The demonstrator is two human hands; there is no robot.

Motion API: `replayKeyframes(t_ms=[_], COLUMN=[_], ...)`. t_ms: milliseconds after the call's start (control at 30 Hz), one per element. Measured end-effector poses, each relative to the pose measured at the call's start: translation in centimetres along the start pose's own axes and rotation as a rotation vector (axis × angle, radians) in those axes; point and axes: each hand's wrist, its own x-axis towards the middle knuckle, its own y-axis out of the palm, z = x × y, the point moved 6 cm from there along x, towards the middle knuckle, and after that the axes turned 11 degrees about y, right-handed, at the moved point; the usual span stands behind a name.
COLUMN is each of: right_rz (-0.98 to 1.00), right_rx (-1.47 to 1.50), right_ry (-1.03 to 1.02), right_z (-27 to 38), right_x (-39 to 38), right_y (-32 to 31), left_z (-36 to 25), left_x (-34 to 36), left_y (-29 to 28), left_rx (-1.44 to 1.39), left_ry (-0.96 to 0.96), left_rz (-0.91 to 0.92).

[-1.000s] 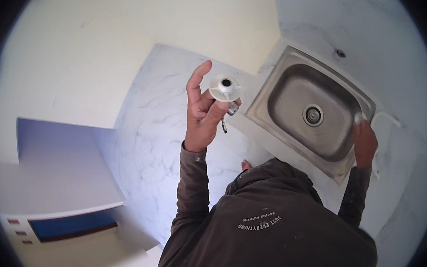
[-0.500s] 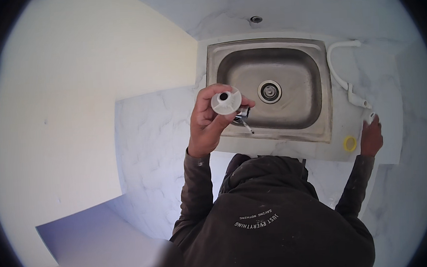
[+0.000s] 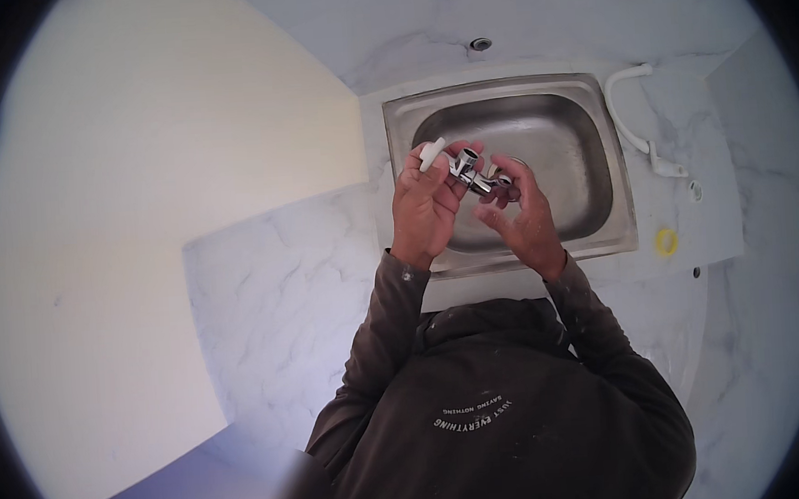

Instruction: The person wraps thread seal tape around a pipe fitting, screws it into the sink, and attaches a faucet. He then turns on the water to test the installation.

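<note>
Over the near left part of the steel sink [image 3: 622,190], my left hand [image 3: 423,213] is closed round a chrome tap [image 3: 468,177]. A white round flange [image 3: 432,154] sits at the tap's left end, by my fingertips. My right hand [image 3: 528,228] has its fingers curled about the tap's right end, with the thumb below it. These fingers hide part of that end. The tap is tilted, and a round chrome opening on it faces up.
On the counter right of the sink lie a curved white plastic pipe [image 3: 620,115], a small white ring [image 3: 695,190] and a yellow ring [image 3: 666,242]. A round hole with a metal fitting [image 3: 481,44] is in the marbled wall behind the sink. A pale wall [image 3: 181,126] stands at the left.
My right hand has left the small white piece on the right counter and come to the tap. My left hand has moved right and turned the tap, so the flange now shows edge-on.
</note>
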Motion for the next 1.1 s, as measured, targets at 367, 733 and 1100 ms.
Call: replayKeyframes(t_ms=[367,733,1100], right_rz=[-0.456,-0.576,-0.701], right_rx=[-0.33,-0.279,-0.704], right_ry=[-0.123,0.086,-0.101], right_z=[-1.3,-5.8,-8.8], right_x=[3.9,12.6,19.6], right_y=[5.5,-0.5,-3.3], left_z=[0.9,11.3,16.8], left_x=[6.2,15.2,21.8], left_y=[-3.5,-4.0,-5.9], left_rx=[-0.225,-0.248,-0.161], left_ry=[-0.243,-0.448,-0.54], left_rz=[0.274,0.317,0.194])
